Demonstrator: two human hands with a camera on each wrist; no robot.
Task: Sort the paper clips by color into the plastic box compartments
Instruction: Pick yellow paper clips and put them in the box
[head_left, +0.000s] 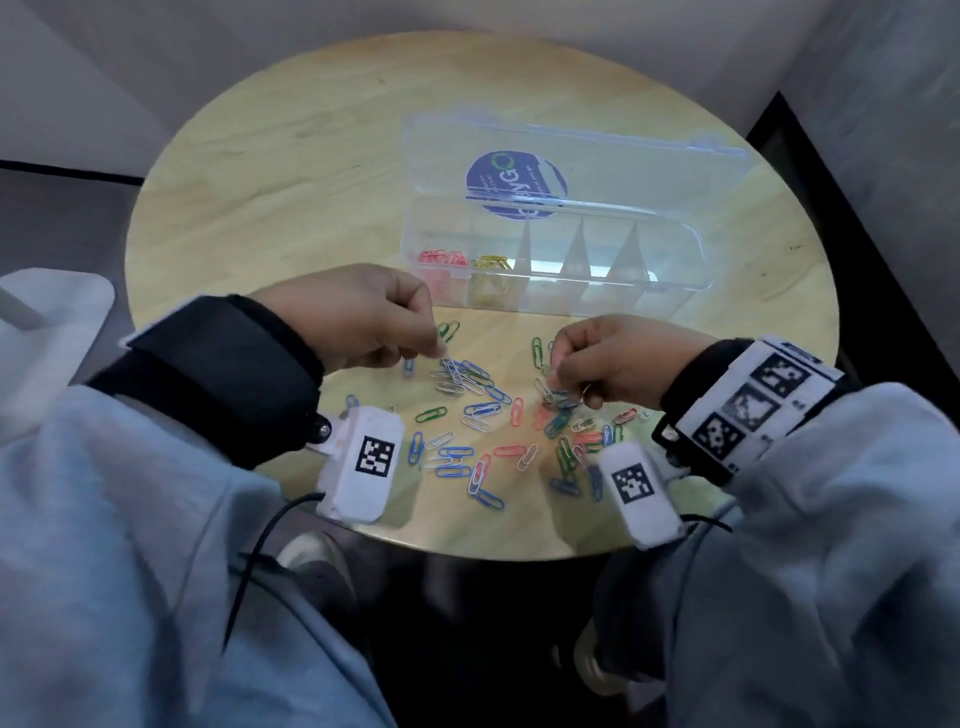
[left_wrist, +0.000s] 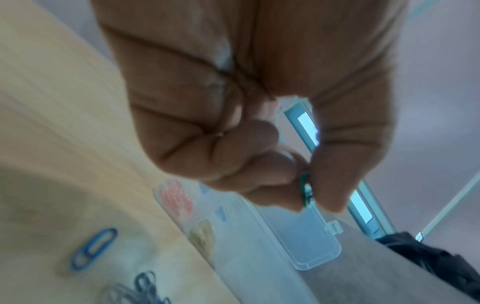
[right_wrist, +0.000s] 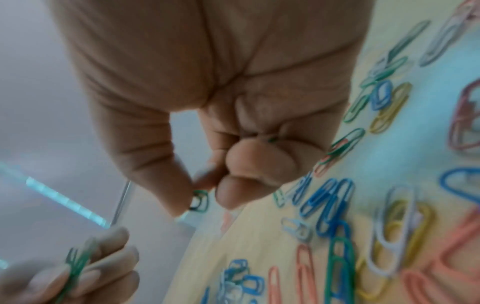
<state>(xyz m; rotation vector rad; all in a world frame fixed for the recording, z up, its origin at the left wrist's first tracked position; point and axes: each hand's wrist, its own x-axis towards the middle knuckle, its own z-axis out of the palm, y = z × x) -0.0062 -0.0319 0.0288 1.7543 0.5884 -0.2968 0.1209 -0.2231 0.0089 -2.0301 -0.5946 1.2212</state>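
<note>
Now I am pinching a green clip (left_wrist: 304, 186) with my left hand (head_left: 358, 317), and my right hand (head_left: 618, 361) is pinching another green clip (right_wrist: 200, 200). The loose clips (head_left: 483, 415) are lying on the tabletop (head_left: 291, 171) between and under my hands. The plastic box (head_left: 561, 260) is sitting open just past my hands.

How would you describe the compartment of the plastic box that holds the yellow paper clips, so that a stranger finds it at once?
On the round wooden table, behind the loose paper clips, lies a clear plastic box with its lid open. Count its compartments from the left end: the yellow paper clips are in the second. Its left neighbour holds red paper clips; the compartments to its right look empty.
</note>
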